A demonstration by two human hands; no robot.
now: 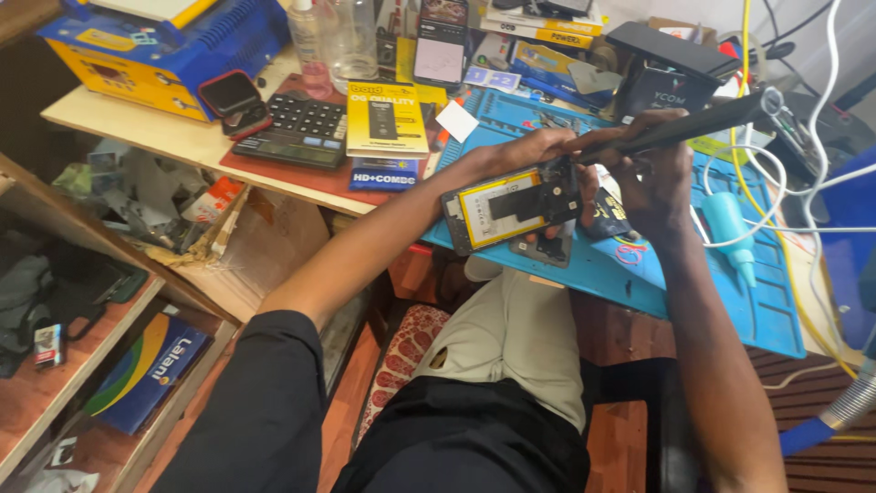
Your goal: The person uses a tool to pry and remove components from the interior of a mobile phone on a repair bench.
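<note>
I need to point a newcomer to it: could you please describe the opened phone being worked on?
Find the blue work mat on the bench. At its near edge, the left hand steadies an opened phone, the only one with a yellow-framed interior exposed.

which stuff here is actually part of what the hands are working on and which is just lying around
In use:
- opened phone, held by the left hand
- dark handheld tool, gripped by the right hand
- blue work mat under them

Lying about:
- calculator
- blue and yellow machine
- yellow package
- clear bottles
- teal squeeze bottle
</note>
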